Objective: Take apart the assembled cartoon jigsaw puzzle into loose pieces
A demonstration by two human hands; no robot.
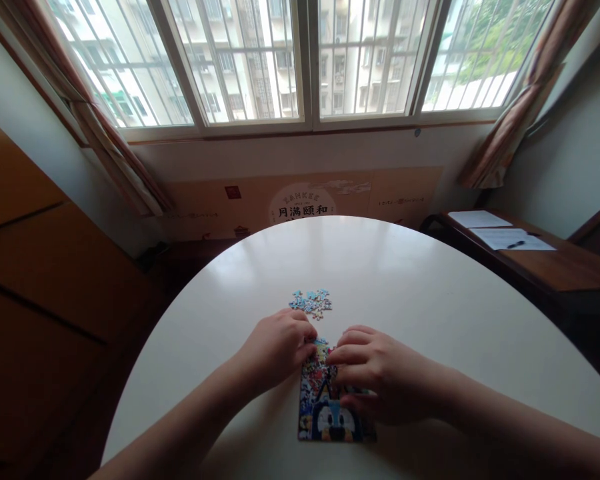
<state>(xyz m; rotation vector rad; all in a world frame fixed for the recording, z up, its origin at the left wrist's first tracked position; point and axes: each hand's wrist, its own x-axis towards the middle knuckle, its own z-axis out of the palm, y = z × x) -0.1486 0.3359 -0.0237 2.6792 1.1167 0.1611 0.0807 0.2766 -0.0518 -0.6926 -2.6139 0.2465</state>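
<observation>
A colourful, partly assembled jigsaw puzzle (334,421) with a blue cartoon face lies on the white round table. My left hand (283,343) is at its upper left edge, fingers bent and pressed together; whatever they hold is too small to make out. Over the puzzle's right side rests my right hand (370,370), its fingers spread and slightly curled, with nothing visible in them. Just beyond my left hand sits a small pile of loose light-blue puzzle pieces (311,303). Both hands hide parts of the puzzle's upper area.
The table (405,280) has a curved far edge. At the right stands a wooden desk (570,267) with papers (510,239) and a pen. Behind are a printed cardboard panel (205,197), barred windows and curtains. An orange-brown cabinet (40,293) stands at the left.
</observation>
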